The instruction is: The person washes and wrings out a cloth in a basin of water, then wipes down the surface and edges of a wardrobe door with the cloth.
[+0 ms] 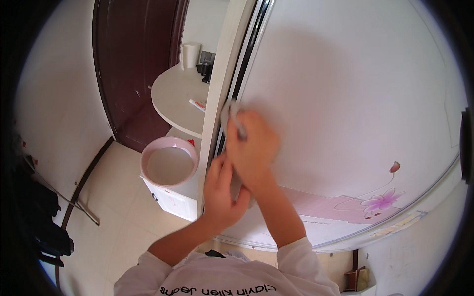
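My right hand is closed on a grey cloth, blurred, and presses it to the metal edge frame of a white sliding wardrobe door. Just below it, my left hand lies against the same door edge, its fingers pointing up along the frame. Something greyish, perhaps part of the cloth, shows between the left thumb and fingers; whether the hand grips it cannot be told. To the left of the hands, a pink basin holding cloudy liquid stands on a small white cabinet.
A rounded shelf at the upper left carries a white cup-like container, dark objects and a white tube. Behind it is a dark red door. Dark clothing or bags hang at the far left. The door panel bears a pink flower print.
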A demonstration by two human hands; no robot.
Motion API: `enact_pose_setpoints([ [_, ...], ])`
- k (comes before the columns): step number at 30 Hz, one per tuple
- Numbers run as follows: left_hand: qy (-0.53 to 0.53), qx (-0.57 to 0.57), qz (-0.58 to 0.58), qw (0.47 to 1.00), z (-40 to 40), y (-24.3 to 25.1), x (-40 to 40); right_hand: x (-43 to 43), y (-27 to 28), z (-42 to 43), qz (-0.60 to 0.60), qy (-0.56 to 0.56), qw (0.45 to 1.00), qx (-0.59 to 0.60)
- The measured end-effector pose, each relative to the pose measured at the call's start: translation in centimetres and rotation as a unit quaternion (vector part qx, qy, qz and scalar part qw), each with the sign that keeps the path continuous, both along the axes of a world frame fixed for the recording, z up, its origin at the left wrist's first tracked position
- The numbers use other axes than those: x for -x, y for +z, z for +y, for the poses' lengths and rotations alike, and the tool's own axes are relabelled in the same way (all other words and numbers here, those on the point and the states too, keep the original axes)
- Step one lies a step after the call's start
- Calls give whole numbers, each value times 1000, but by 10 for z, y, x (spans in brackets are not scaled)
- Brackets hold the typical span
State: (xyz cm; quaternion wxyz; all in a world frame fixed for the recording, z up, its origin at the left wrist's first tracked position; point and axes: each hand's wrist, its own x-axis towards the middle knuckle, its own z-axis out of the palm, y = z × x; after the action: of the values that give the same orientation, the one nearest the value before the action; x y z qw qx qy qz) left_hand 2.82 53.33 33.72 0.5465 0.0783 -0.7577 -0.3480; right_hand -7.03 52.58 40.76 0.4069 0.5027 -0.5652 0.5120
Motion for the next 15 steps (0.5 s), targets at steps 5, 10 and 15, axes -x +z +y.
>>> enact_pose_setpoints([
  [5, -3, -16, -70, 997, 12, -34, 3, 0, -32, 8, -3, -9, 999, -41],
  [10, -32, 26, 29, 999, -7, 14, 12, -4, 29, 3, -22, -51, 997, -58],
  [15, -13, 6, -24, 1000, 11, -26, 6, 2, -21, 6, 21, -24, 999, -44],
])
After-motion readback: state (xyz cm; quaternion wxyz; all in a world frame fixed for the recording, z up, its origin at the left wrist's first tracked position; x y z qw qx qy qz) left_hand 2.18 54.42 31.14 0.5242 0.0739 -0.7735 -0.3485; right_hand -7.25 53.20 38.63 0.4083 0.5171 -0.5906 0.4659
